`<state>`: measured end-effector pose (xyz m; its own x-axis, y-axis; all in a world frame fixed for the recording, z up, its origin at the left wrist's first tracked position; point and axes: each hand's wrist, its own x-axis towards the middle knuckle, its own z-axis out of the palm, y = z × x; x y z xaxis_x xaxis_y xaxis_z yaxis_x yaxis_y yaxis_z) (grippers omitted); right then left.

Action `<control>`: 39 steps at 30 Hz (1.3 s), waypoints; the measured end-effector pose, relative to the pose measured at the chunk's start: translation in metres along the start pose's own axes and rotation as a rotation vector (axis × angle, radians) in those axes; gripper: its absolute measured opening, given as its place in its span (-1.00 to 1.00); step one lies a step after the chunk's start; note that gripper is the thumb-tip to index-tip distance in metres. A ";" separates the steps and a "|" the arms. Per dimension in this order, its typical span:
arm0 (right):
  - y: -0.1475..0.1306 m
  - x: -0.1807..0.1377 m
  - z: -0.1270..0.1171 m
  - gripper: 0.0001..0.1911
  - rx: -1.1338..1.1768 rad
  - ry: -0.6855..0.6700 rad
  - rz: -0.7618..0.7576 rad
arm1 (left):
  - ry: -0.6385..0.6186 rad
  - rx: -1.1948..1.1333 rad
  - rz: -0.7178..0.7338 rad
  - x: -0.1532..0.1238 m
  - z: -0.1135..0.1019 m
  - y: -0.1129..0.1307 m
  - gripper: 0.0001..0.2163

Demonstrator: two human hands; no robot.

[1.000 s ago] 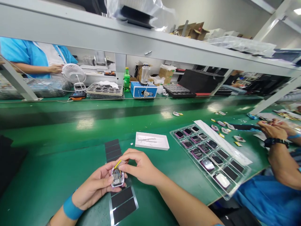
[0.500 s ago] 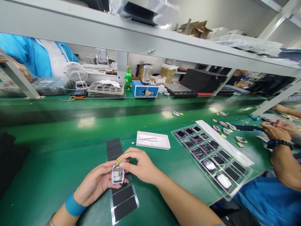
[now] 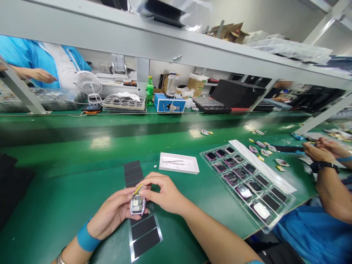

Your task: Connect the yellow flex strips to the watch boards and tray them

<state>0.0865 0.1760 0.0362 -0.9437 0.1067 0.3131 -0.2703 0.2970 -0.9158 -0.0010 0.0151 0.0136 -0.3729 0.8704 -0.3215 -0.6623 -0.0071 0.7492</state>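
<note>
My left hand (image 3: 117,207) is closed around an opened smartwatch case (image 3: 138,205), its bare circuit board facing up. At the case's upper end, my right hand (image 3: 162,192) pinches a small flat battery with a yellow edge (image 3: 138,189), tilted up from the case; my fingers partly hide it. Beneath both hands lies a strip of black adhesive pads (image 3: 147,227) on a shiny backing. Just beyond them, a shallow white box (image 3: 194,165) holds tweezers (image 3: 173,161) and small scraps.
To the right, a clear plastic tray (image 3: 236,200) carries several watch parts, beside a white paper sheet (image 3: 286,185). Several opened cases (image 3: 266,153) lie farther right, near a co-worker's hands (image 3: 320,152). A grey shelf beam (image 3: 110,38) crosses overhead. Dark cloth (image 3: 13,187) lies left.
The battery is tilted slightly more upright, and more of the circuit board shows. My hands have barely moved. At the far left, another person's hand has risen.
</note>
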 end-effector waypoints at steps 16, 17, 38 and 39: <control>0.008 0.002 0.003 -0.86 -0.154 0.008 0.006 | 0.105 0.045 0.031 0.003 0.004 -0.001 -0.74; 0.008 0.002 0.002 -0.85 -0.164 0.007 0.009 | 0.110 0.037 0.033 0.003 0.005 -0.001 -0.74; 0.017 0.005 0.008 -0.81 -0.292 0.105 -0.003 | 0.199 0.185 0.051 0.007 0.010 -0.001 -0.77; 0.019 0.007 0.006 -0.81 -0.297 0.140 0.024 | 0.233 0.159 0.061 0.007 0.008 0.001 -0.77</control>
<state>0.0742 0.1769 0.0199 -0.9083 0.2399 0.3427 -0.1615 0.5546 -0.8163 0.0011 0.0254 0.0166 -0.5600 0.7342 -0.3839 -0.5309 0.0377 0.8466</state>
